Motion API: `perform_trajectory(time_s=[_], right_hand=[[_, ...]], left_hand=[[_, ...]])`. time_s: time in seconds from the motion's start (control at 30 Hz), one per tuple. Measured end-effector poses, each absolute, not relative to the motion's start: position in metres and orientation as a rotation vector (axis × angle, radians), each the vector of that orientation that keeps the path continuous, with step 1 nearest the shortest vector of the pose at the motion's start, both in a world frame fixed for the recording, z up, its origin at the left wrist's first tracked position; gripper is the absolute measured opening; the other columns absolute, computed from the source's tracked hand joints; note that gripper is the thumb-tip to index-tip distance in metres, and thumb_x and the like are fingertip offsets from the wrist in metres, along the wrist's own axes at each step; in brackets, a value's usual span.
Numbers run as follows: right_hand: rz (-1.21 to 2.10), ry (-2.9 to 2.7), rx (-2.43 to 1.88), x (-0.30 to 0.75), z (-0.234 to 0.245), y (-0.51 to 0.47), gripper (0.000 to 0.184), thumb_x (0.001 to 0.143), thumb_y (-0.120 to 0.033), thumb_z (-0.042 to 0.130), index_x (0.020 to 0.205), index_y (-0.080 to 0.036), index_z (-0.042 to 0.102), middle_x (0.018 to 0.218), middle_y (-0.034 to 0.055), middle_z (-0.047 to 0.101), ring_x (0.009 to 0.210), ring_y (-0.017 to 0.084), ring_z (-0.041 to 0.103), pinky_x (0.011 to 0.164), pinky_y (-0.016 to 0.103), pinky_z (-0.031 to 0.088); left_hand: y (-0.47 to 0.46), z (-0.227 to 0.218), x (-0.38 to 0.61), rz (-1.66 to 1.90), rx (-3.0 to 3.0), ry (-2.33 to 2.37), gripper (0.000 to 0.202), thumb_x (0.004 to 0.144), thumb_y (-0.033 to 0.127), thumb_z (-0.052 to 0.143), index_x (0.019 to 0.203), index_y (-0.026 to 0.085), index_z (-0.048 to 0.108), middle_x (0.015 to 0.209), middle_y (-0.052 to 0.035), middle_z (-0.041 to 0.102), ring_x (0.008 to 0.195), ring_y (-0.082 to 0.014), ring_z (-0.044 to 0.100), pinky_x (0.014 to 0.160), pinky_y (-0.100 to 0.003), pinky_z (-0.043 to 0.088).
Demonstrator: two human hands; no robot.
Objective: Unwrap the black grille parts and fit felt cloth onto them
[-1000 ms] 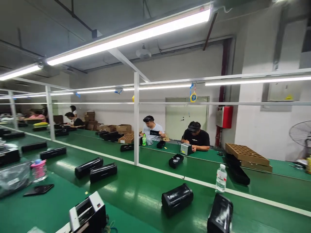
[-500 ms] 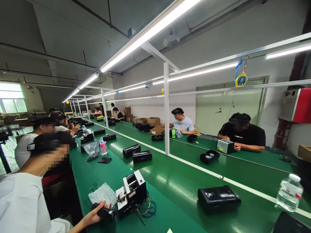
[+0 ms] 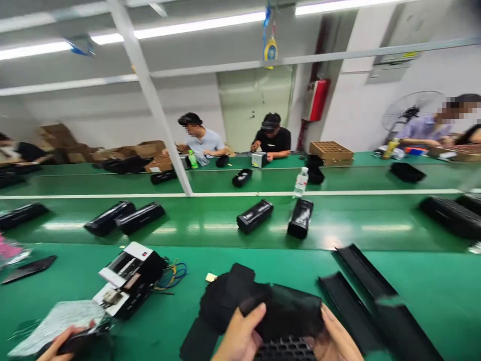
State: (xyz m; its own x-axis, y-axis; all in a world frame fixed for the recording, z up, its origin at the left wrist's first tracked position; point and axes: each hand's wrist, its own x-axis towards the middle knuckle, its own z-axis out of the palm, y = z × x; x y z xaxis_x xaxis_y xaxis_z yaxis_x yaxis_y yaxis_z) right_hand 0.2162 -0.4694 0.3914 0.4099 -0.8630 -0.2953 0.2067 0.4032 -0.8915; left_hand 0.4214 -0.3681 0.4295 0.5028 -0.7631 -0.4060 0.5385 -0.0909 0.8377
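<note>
My left hand [image 3: 246,328] and my right hand [image 3: 334,333] grip a black sheet-like piece [image 3: 287,311] by its two ends. Thumb and fingers close on it at either side. Just below the sheet, at the bottom edge of the view, shows a black part with a honeycomb grid [image 3: 285,349]; whether it touches my hands I cannot tell. Left of my left hand lie several overlapping flat black pieces [image 3: 223,301] on the green table. To the right of my right hand are long black trough-shaped panels [image 3: 349,311].
A co-worker's hand [image 3: 62,343] holds a black object at lower left, near a wire-fed machine [image 3: 131,281] and bubble wrap [image 3: 56,326]. Black housings [image 3: 255,215] and a water bottle [image 3: 300,183] stand beyond. Other people sit across, behind a white post [image 3: 150,100].
The view has swung right and down. Both my hands, holding the black sheet, and the black pieces around them have come into view. The machine now appears further left.
</note>
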Motion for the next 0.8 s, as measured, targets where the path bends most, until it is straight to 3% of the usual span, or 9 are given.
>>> perform_trajectory(time_s=[0.13, 0.23, 0.4, 0.53, 0.67, 0.8], right_hand=[[-0.796, 0.666, -0.543, 0.225, 0.414, -0.463, 0.033, 0.073, -0.055, 0.048, 0.088, -0.028, 0.059, 0.082, 0.0009, 0.068, 0.067, 0.018, 0.062, 0.057, 0.033, 0.049], [-0.766, 0.642, -0.471, 0.227, 0.435, -0.458, 0.029, 0.072, -0.047, 0.055, 0.091, -0.024, 0.059, 0.076, 0.0006, 0.068, 0.058, 0.014, 0.059, 0.053, 0.027, 0.048], [-0.719, 0.663, -0.585, 0.218, 0.451, -0.459, 0.029, 0.068, -0.031, 0.065, 0.095, -0.020, 0.062, 0.080, 0.0052, 0.068, 0.072, 0.019, 0.061, 0.066, 0.031, 0.047], [-0.731, 0.670, -0.645, 0.207, 0.448, -0.464, 0.030, 0.068, -0.032, 0.064, 0.097, -0.021, 0.063, 0.081, 0.0065, 0.068, 0.077, 0.021, 0.061, 0.072, 0.035, 0.046], [-0.778, 0.753, -0.785, 0.197, 0.446, -0.467, 0.034, 0.071, -0.035, 0.061, 0.102, -0.022, 0.061, 0.089, 0.0072, 0.067, 0.084, 0.022, 0.060, 0.075, 0.036, 0.047], [-0.764, 0.927, -1.196, 0.196, 0.447, -0.467, 0.036, 0.076, -0.039, 0.054, 0.106, -0.021, 0.059, 0.102, 0.0073, 0.063, 0.094, 0.024, 0.056, 0.079, 0.033, 0.046]], left_hand=[[-0.386, 0.444, 0.382, -1.349, 1.109, -0.193, 0.049, 0.060, 0.032, 0.068, 0.105, 0.017, 0.057, 0.103, -0.0094, 0.063, 0.103, -0.0285, 0.052, 0.091, -0.044, 0.040], [-0.382, 0.462, 0.385, -1.374, 1.139, -0.200, 0.052, 0.057, 0.033, 0.070, 0.104, 0.017, 0.058, 0.103, -0.0085, 0.064, 0.104, -0.0274, 0.052, 0.090, -0.041, 0.041], [-0.374, 0.470, 0.390, -1.327, 1.273, -0.362, 0.048, 0.055, 0.033, 0.071, 0.100, 0.018, 0.060, 0.105, -0.0081, 0.063, 0.103, -0.0273, 0.052, 0.089, -0.040, 0.041], [-0.378, 0.471, 0.397, -1.332, 1.299, -0.554, 0.044, 0.061, 0.033, 0.066, 0.101, 0.016, 0.060, 0.102, -0.0094, 0.064, 0.100, -0.0264, 0.054, 0.089, -0.039, 0.041], [-0.385, 0.465, 0.406, -1.185, 1.540, -0.614, 0.055, 0.065, 0.040, 0.060, 0.115, 0.019, 0.049, 0.103, -0.0090, 0.062, 0.095, -0.0240, 0.055, 0.082, -0.036, 0.044], [-0.389, 0.456, 0.394, -1.071, 1.675, -0.758, 0.050, 0.067, 0.043, 0.055, 0.111, 0.019, 0.050, 0.115, -0.0104, 0.053, 0.107, -0.0226, 0.048, 0.090, -0.034, 0.038]])
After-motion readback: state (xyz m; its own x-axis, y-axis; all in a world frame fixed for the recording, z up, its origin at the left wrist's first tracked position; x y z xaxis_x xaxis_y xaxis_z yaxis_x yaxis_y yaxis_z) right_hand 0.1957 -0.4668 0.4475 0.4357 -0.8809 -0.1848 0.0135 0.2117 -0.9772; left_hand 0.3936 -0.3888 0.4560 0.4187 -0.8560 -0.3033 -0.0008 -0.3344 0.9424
